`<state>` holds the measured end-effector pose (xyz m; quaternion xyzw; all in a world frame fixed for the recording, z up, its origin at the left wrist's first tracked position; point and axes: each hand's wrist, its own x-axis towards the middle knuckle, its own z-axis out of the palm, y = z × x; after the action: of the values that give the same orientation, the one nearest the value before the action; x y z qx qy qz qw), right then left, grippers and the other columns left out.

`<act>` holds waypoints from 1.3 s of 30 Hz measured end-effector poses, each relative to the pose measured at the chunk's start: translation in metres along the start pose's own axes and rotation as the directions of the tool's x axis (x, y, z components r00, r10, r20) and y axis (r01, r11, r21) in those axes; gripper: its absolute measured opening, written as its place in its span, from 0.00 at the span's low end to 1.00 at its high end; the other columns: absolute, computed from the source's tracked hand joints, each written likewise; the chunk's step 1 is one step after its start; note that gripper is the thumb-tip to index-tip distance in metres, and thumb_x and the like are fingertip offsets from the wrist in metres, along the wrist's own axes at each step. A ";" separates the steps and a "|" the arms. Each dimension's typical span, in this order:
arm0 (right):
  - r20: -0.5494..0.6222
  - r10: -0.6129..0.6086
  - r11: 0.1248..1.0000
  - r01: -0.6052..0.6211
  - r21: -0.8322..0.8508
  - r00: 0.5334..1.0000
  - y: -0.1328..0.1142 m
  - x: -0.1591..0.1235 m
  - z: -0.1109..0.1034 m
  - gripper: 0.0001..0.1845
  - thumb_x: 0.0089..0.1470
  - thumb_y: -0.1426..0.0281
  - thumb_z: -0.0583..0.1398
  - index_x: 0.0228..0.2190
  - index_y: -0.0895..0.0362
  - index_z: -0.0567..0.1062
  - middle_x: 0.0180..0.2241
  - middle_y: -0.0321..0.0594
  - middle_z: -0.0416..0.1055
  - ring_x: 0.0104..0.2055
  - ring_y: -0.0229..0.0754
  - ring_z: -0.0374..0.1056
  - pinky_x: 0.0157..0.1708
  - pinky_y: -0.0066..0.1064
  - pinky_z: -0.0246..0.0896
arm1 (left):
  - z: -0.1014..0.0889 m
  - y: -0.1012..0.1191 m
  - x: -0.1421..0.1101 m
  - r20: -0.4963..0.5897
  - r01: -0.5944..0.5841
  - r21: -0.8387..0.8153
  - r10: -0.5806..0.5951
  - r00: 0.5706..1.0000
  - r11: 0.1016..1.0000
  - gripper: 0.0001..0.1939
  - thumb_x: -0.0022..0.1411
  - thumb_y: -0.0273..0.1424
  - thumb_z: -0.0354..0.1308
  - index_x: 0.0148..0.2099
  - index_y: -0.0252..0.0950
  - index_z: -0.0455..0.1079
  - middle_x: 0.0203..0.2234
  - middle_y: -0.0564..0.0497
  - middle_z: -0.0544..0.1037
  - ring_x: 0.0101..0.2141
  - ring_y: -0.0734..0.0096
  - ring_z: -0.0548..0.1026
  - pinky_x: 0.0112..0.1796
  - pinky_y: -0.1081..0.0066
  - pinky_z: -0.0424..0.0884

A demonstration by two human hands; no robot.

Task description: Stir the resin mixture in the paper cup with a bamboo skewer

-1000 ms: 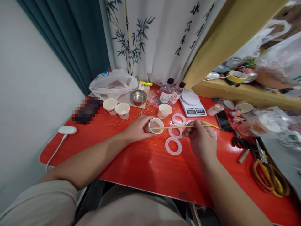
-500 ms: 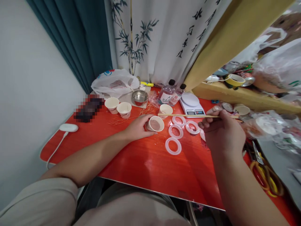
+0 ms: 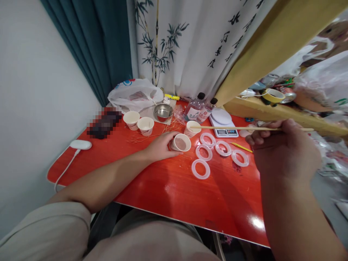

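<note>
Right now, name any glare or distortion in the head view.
In the head view, a white glare patch sits on the red tabletop near its front edge; the wide lens enlarges the right hand; a pixelated block hides something at the table's left.
</note>
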<state>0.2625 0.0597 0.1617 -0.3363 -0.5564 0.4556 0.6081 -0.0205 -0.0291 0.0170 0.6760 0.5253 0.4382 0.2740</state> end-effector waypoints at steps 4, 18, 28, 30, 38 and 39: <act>-0.031 0.049 0.999 -0.048 0.014 0.998 0.016 -0.017 0.009 0.12 0.50 0.63 0.71 0.22 0.53 0.75 0.24 0.36 0.69 0.21 0.38 0.62 0.18 0.32 0.57 | 0.000 -0.001 0.000 0.017 -0.006 0.033 0.005 1.000 0.999 0.31 0.54 0.36 0.75 0.59 0.41 0.72 0.56 0.44 0.80 0.56 0.49 0.79 0.55 0.55 0.75; 0.163 0.258 0.962 -0.239 -0.132 0.952 0.054 -0.046 0.008 0.16 0.61 0.56 0.67 0.29 0.55 0.79 0.23 0.36 0.73 0.22 0.39 0.68 0.24 0.31 0.63 | 0.000 0.001 0.001 0.045 -0.003 0.044 0.001 0.999 0.999 0.30 0.55 0.37 0.75 0.58 0.41 0.71 0.56 0.43 0.80 0.55 0.49 0.79 0.55 0.53 0.74; -0.025 0.202 0.973 -0.198 0.122 0.979 0.034 -0.014 -0.002 0.14 0.51 0.62 0.70 0.24 0.56 0.74 0.23 0.34 0.67 0.21 0.35 0.62 0.20 0.30 0.62 | -0.001 0.001 0.000 0.015 0.002 0.020 -0.002 1.000 1.000 0.31 0.54 0.36 0.75 0.58 0.41 0.72 0.57 0.44 0.80 0.56 0.48 0.78 0.56 0.53 0.74; -0.039 0.189 0.974 -0.182 0.133 0.981 0.028 -0.011 -0.002 0.13 0.50 0.63 0.70 0.23 0.56 0.75 0.22 0.35 0.66 0.21 0.36 0.61 0.19 0.31 0.61 | 0.000 0.000 0.000 0.017 0.007 0.015 -0.008 1.000 1.000 0.31 0.54 0.37 0.75 0.59 0.41 0.71 0.57 0.43 0.79 0.57 0.48 0.78 0.56 0.53 0.74; -0.095 0.113 0.990 -0.103 0.100 0.989 0.008 -0.005 0.004 0.09 0.53 0.67 0.66 0.22 0.54 0.77 0.20 0.36 0.65 0.21 0.39 0.59 0.19 0.35 0.57 | 0.000 -0.002 -0.001 0.020 0.008 0.011 -0.009 1.000 1.000 0.31 0.55 0.37 0.75 0.59 0.41 0.71 0.58 0.44 0.79 0.57 0.49 0.78 0.56 0.54 0.74; -0.076 0.097 0.992 -0.091 0.086 0.992 0.008 -0.005 0.004 0.09 0.54 0.66 0.66 0.23 0.53 0.77 0.20 0.36 0.64 0.20 0.39 0.59 0.20 0.35 0.57 | 0.000 -0.003 -0.001 0.019 0.005 0.009 -0.005 1.000 1.000 0.31 0.55 0.37 0.75 0.59 0.41 0.71 0.57 0.44 0.79 0.57 0.49 0.78 0.56 0.54 0.74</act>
<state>0.2573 0.0573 0.1535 -0.3549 -0.4960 0.4925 0.6209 -0.0218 -0.0290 0.0148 0.6801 0.5262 0.4288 0.2771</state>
